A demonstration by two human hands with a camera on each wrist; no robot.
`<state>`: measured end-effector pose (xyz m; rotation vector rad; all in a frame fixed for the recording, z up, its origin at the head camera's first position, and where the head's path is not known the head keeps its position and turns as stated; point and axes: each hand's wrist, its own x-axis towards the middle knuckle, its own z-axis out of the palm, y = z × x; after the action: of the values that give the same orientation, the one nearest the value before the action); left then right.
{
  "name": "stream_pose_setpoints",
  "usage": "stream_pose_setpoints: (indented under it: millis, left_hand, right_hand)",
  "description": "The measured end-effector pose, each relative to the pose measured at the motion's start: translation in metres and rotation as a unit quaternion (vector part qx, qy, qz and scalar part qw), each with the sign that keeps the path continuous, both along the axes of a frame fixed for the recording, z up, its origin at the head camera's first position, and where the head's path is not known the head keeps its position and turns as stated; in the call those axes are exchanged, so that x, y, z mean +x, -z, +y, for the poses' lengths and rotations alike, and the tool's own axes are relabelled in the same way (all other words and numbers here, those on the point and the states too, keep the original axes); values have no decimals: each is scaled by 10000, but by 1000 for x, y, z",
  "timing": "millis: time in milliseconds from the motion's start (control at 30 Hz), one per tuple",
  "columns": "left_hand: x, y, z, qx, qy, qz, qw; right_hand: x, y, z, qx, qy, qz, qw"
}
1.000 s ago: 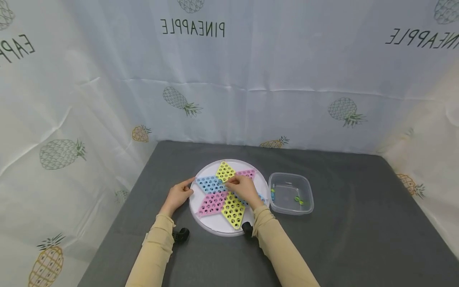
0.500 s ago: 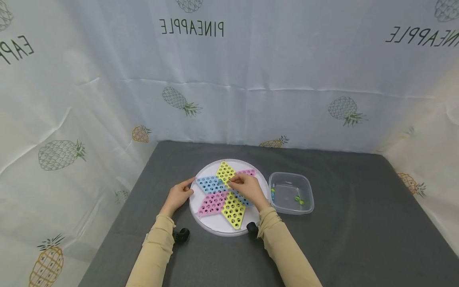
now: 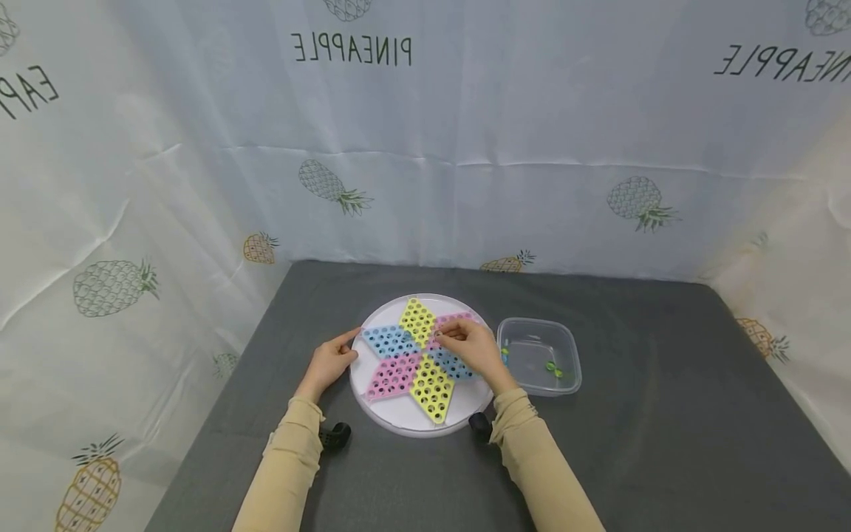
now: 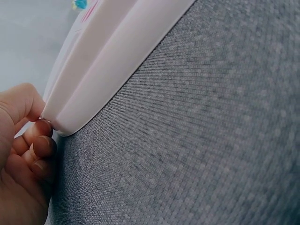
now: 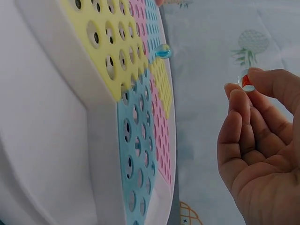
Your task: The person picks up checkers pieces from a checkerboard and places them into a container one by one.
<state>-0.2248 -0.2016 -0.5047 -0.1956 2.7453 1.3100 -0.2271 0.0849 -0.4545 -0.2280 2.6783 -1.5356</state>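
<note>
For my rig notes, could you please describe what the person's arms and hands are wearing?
Both arms wear long beige sleeves with ribbed cuffs. The left hand and right hand are bare: no gloves or rings visible. A small black camera unit sits under each wrist.

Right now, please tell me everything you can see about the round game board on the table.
The game board is a round white tray, plastic by its look, lying flat on the grey table. Its star of yellow, blue and pink diamonds is full of holes. One blue marble sits in a hole. The left hand grips its left rim; the right hand holds a marble above it.
</note>
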Motion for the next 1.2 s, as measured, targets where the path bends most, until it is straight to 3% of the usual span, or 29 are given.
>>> stream_pose_setpoints:
  millis: [500,1200]
  left_hand:
    - [0,-2,0,68,21,7,10000]
    - [0,1,0,42,17,-24,10000]
  right_hand:
    - [3,-9,39,-232,221,145,9994]
    - [8,7,101,365,1331,-32,9904]
